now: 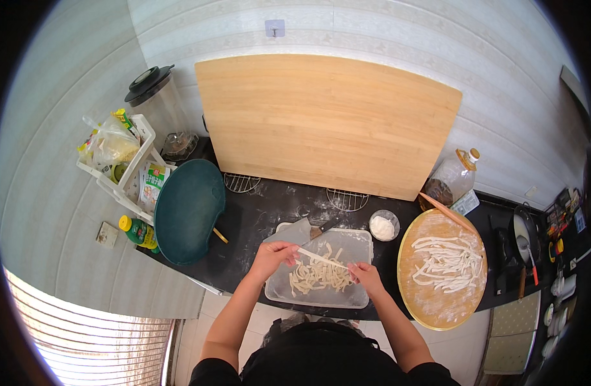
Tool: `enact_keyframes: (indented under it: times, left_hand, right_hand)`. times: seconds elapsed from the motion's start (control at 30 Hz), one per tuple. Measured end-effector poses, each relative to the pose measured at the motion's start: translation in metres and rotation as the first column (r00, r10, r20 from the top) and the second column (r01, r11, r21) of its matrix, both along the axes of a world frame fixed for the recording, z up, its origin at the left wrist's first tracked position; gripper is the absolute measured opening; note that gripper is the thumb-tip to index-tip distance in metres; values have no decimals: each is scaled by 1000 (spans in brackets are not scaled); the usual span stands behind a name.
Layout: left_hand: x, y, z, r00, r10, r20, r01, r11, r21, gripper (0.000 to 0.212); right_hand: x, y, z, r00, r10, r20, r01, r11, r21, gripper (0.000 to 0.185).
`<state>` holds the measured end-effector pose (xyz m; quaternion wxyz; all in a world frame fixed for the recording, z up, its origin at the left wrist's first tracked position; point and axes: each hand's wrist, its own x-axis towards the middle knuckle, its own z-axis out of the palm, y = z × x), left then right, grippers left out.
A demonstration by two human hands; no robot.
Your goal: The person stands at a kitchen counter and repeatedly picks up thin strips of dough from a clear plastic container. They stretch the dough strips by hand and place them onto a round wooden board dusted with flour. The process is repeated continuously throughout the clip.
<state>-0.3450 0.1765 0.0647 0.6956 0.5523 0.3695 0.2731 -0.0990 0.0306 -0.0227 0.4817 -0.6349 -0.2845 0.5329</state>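
Observation:
A strip of dough (pixel 322 258) is stretched between my two hands, pinched at its left end by my left hand (pixel 275 258) and at its right end by my right hand (pixel 365 276). Below it, a heap of cut dough strips (pixel 319 278) lies on a floured translucent plastic board or tray (pixel 360 300). A kitchen cleaver (pixel 295 231) with a dark handle rests across the far edge of that board. To the right, long floured noodles (pixel 450 263) are spread on a round wooden board (pixel 445 313). A small bowl of flour (pixel 383 227) stands between the two boards.
A large wooden board (pixel 329 125) leans on the wall. A rolling pin (pixel 447 211) lies on the round board's far edge, near a big plastic bottle (pixel 450 178). Left are a dark green basin (pixel 189 212), a yellow-capped bottle (pixel 138 231) and a white rack (pixel 126 188). A pan (pixel 522 236) is at right.

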Motion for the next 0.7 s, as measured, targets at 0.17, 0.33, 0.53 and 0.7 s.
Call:
enact_keyframes:
  times: [0.17,0.33,0.53,0.7]
  left_hand:
    - [26,-12,31,976,-219,9,219,975,39,17]
    - [62,-22,44,904,-427,-36,428,894,135,17]
    - [77,-1,49,931,-359,65,354,931,87,18]
    - [59,29,46,988,-8,151,2,999,43,21]
  right_hand:
    - [-4,3,0,998,-68,13,66,994,90,23]
    - [-21,21,24,981,-69,-180,113,962,248,24]
    - [-40,28,39,995,45,-85,-20,962,273,20]
    - [-24,10,35,995,98,-29,-89,971,220,19]
